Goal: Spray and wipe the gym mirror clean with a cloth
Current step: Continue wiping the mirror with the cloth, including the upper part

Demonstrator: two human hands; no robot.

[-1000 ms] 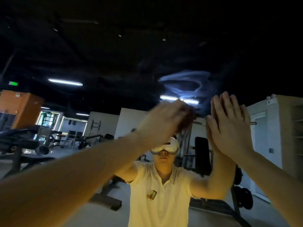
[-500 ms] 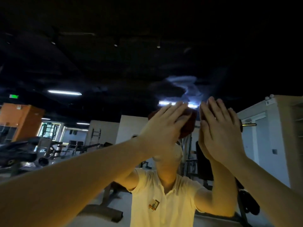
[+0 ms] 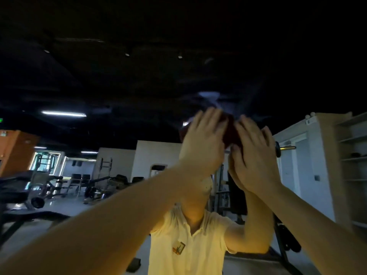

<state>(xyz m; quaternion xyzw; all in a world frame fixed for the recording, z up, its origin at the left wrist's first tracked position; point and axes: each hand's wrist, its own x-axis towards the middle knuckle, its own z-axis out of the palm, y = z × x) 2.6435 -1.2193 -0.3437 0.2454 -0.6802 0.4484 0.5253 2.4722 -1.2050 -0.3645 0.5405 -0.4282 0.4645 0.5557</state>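
Note:
The gym mirror [image 3: 139,80] fills the view and reflects a person in a pale yellow shirt. My left hand [image 3: 202,143] is raised with straight fingers and presses a dark red cloth [image 3: 231,132] flat against the glass. Only the cloth's right part shows past my fingers. My right hand [image 3: 255,157] is held up flat beside it, palm toward the mirror, its fingers next to the cloth's right edge. A pale smear [image 3: 210,96] sits on the glass just above both hands. No spray bottle is in view.
The mirror reflects weight benches [image 3: 39,187] at the left, a rack and barbell [image 3: 286,148] behind the person, and white shelving [image 3: 353,155] at the right. The reflected ceiling is dark with strip lights [image 3: 63,114].
My right hand has slid left until it is close beside my left hand. The left hand with the cloth has shifted slightly upward, toward the smear.

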